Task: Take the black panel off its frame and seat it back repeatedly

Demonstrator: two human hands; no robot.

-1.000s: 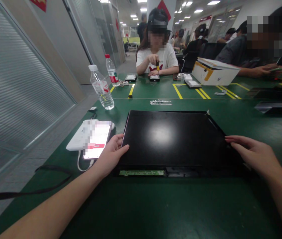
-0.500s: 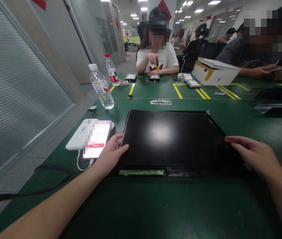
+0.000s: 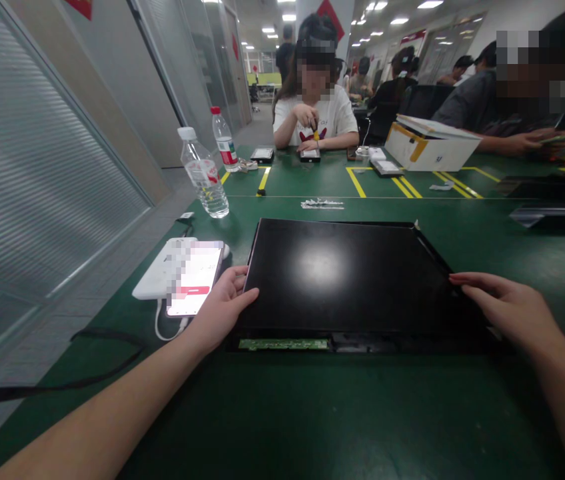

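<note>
Green surface point(image 3: 342, 407) marked with yellow tape point(image 3: 356, 183), dark flat panel point(image 3: 332, 273) lying in a black frame point(image 3: 435, 250), lit phone point(image 3: 195, 277) beside a white device point(image 3: 157, 270), two water bottles point(image 3: 205, 175) standing, white box point(image 3: 430, 145) across from the panel.

L hand point(image 3: 222, 303) & R hand point(image 3: 512, 308) at opp. sides of blk panel point(image 3: 347, 277) — green table point(image 3: 322, 420) below.

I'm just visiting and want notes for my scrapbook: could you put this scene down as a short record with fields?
Left hand: at the left edge of the black panel, gripping it
Right hand: fingertips at its right edge
Near edge: green strip
Left side: lit phone, two bottles
Far side: person with a yellow tool; white box
Surface: green table
</note>
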